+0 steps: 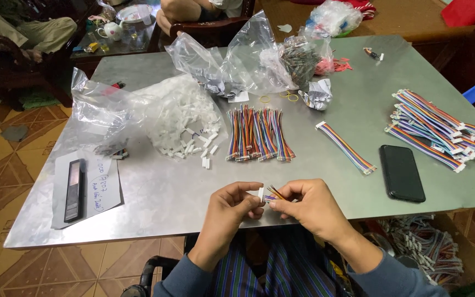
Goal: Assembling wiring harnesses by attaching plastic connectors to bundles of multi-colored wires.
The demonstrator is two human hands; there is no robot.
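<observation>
Both hands meet at the near edge of a grey metal table (160, 192). My left hand (232, 206) pinches a small white plastic connector (261, 193). My right hand (311, 206) holds a short bundle of coloured wires (275, 193) whose ends touch the connector. Beyond the hands lies a row of loose multicoloured wire bundles (259, 135). To their left, a heap of white connectors (188, 124) spills from a clear plastic bag.
A single finished ribbon cable (346, 147) and a black phone (402, 172) lie to the right. A pile of finished cables (441, 129) sits at the far right. Paper with a black bar-shaped device (75, 190) lies left. Clear bags (248, 60) stand at the back. Other people sit beyond the table.
</observation>
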